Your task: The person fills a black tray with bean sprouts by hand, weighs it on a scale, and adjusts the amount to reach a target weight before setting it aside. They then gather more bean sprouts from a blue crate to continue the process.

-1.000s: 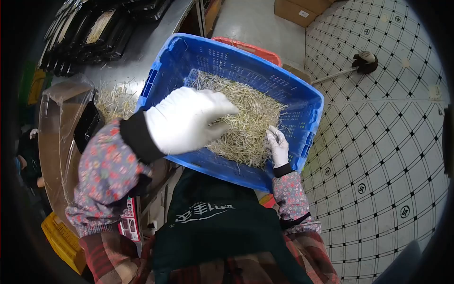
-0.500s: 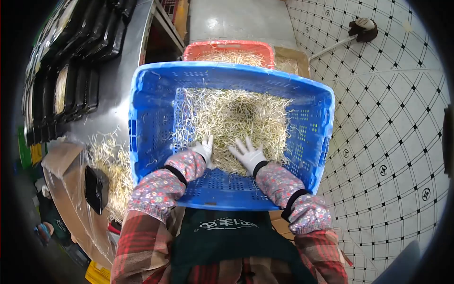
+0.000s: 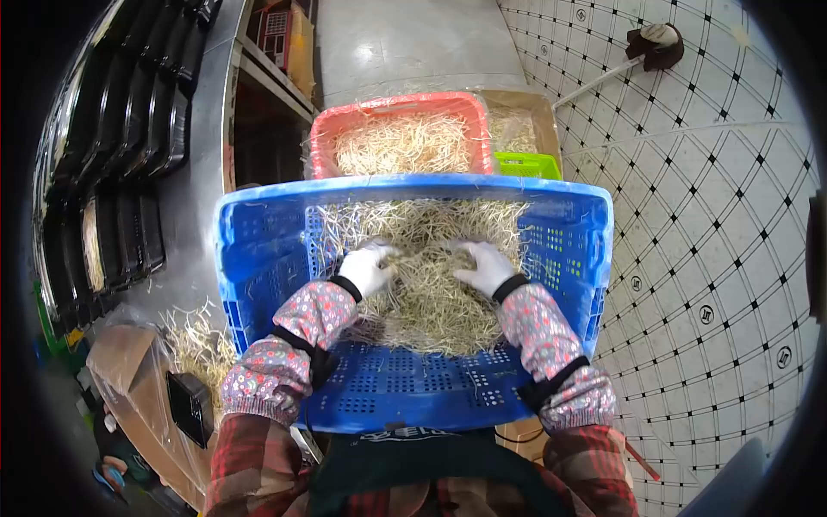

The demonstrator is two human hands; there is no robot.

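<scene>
A blue perforated plastic basket (image 3: 413, 409) stands in front of me, with a thick mass of bean sprouts (image 3: 431, 314) inside. My left hand (image 3: 367, 268), in a white glove, is in the sprouts on the left side, its fingers curled into them and slightly blurred. Opposite it, my right hand (image 3: 488, 269), gloved too, curls round sprouts with the thumb toward the middle. The fingertips of both hands are partly buried. Between them the sprouts form a darker, greenish mound.
Beyond the basket sit a red crate (image 3: 319, 146) of paler sprouts, a green crate (image 3: 530, 164) and a cardboard box (image 3: 547, 121). Black trays (image 3: 129, 95) are stacked at left. Loose sprouts (image 3: 198, 340) and a black tray (image 3: 189, 407) lie nearer. A long-handled tool (image 3: 599, 82) rests on the floor.
Both hands have moved farther into the basket, going from spread fingers on the sprouts to curled ones. The sprouts between them now bunch into a mound. The view has shifted, showing more of the red crate.
</scene>
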